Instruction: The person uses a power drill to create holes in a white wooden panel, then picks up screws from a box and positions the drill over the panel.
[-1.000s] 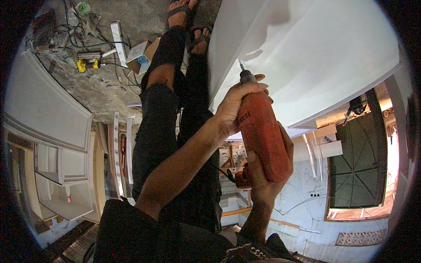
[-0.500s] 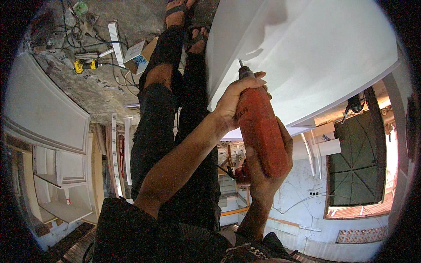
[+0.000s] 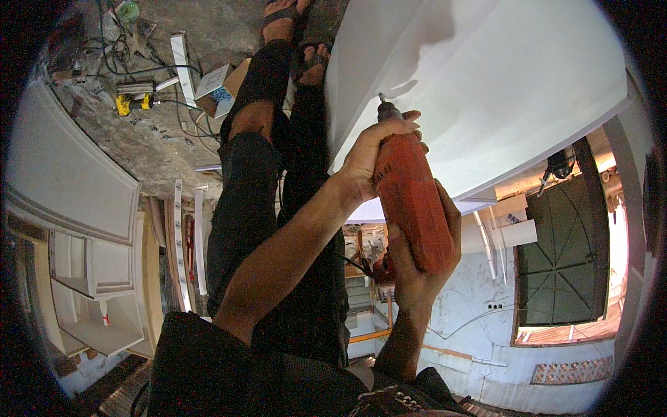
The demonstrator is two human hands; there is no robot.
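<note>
A red power drill (image 3: pixel 414 201) with a dark chuck and a thin bit is held in both my hands over a large white panel (image 3: pixel 528 83). My left hand (image 3: pixel 365 156) is wrapped round the drill's front, just behind the chuck. At the rear, my right hand (image 3: pixel 425 267) grips the drill, its handle mostly hidden by the hand and the body. The bit (image 3: pixel 381 98) points away from me at the panel's surface, seemingly touching it. A shadow falls on the panel beyond the tip.
On the floor at left lie a yellow-and-black power tool (image 3: pixel 133 104), cables, white strips (image 3: pixel 183 69) and an open cardboard box (image 3: pixel 221 90) with blue contents. White cabinet units (image 3: pixel 94 278) stand at far left. My legs (image 3: pixel 253 160) extend beside the panel.
The drill's rear has shifted very slightly left and away from me. Both hands keep their hold, and the bit's tip stays at about the same spot.
</note>
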